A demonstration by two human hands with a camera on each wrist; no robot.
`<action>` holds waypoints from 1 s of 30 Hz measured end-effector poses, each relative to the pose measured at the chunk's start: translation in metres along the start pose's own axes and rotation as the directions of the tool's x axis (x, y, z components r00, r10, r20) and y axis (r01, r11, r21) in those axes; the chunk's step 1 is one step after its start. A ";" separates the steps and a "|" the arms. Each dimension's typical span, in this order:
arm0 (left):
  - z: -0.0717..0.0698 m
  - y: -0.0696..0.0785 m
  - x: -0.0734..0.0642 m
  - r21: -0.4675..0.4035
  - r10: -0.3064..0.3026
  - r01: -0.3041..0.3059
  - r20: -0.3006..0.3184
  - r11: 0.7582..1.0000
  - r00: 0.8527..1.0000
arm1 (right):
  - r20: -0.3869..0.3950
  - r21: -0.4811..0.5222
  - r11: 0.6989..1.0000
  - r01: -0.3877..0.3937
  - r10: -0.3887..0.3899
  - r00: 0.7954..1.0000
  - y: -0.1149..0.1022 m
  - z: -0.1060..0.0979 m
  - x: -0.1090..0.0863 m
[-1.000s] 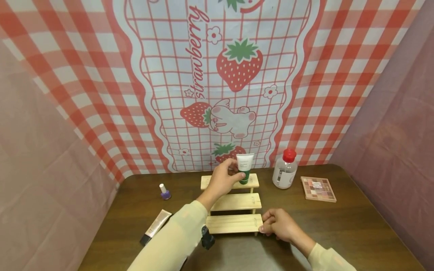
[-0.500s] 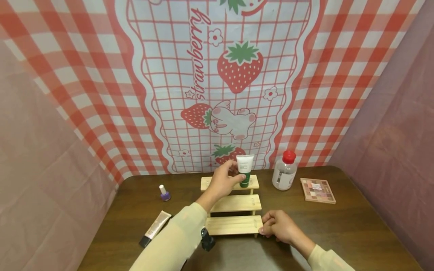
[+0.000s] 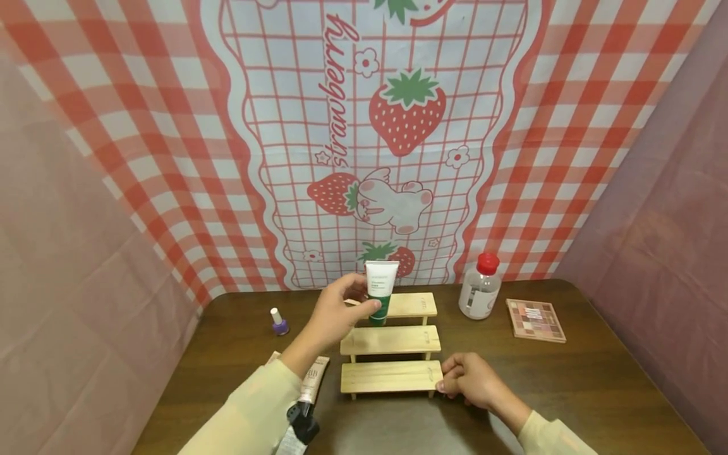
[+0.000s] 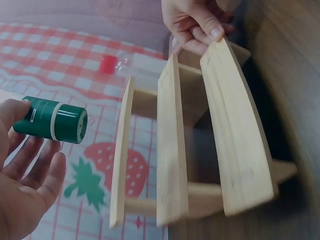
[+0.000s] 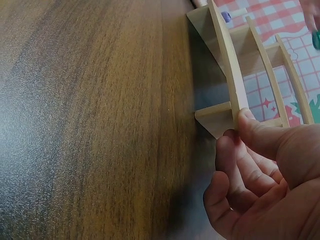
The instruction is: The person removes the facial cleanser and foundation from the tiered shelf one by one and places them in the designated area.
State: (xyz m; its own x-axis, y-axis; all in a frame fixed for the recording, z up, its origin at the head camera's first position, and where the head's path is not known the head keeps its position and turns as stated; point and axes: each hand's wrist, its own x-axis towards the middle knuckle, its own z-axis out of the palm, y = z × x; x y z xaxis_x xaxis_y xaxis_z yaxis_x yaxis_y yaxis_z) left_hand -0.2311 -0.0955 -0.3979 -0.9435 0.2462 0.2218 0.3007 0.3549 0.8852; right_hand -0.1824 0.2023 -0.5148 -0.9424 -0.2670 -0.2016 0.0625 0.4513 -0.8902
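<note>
My left hand point(image 3: 337, 311) grips a squeeze tube point(image 3: 382, 284), white above and green at its cap end, held upright with the cap down. The tube overlaps the top tier of a three-step wooden display stand point(image 3: 391, 341) in the head view. In the left wrist view the green cap point(image 4: 70, 123) hangs apart from the stand's top board point(image 4: 123, 155). My right hand point(image 3: 471, 380) pinches the right end of the lowest board; in the right wrist view the thumb point(image 5: 260, 132) presses its edge and the fingers curl below.
A purple nail polish bottle point(image 3: 280, 323) stands at the left. Beige tubes point(image 3: 314, 378) lie partly hidden under my left sleeve. At the back right are a clear bottle with a red cap point(image 3: 488, 263) and an eyeshadow palette point(image 3: 536, 320). A strawberry-print cloth point(image 3: 406, 120) hangs behind.
My left hand has carried the tube leftward along the top tier, and its forearm has swung left, uncovering one beige tube and covering most of another. My right hand stays at the lowest board.
</note>
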 end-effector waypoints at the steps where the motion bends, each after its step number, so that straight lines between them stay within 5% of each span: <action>1: -0.006 -0.001 -0.005 0.000 -0.004 0.004 -0.006 1.000 1.000 | -0.001 -0.003 1.000 0.002 -0.002 1.000 0.000 0.000 0.000; 11: -0.074 -0.022 -0.063 -0.009 -0.026 0.025 -0.066 1.000 0.997 | 0.015 -0.001 1.000 0.021 -0.021 1.000 -0.003 -0.002 0.001; 18: -0.105 -0.045 -0.100 0.021 -0.130 0.133 -0.114 0.991 0.985 | 0.015 0.001 1.000 0.011 -0.011 1.000 -0.003 -0.003 0.000; 26: -0.136 -0.075 -0.148 0.066 -0.248 0.244 0.062 0.967 0.967 | 0.010 0.001 1.000 0.016 -0.016 1.000 -0.003 -0.001 -0.001; 30: -0.153 -0.088 -0.169 0.063 -0.300 0.293 0.184 0.954 0.936 | 0.004 -0.004 1.000 0.020 -0.020 1.000 -0.003 0.000 0.000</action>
State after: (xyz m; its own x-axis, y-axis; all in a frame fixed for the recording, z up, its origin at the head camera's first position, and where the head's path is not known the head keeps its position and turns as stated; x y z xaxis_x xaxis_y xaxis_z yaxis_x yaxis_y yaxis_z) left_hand -0.1192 -0.3063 -0.4506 -0.9479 0.2895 -0.1330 0.0190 0.4679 0.8836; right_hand -0.1826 0.2013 -0.5124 -0.9421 -0.2796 -0.1853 0.0424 0.4488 -0.8926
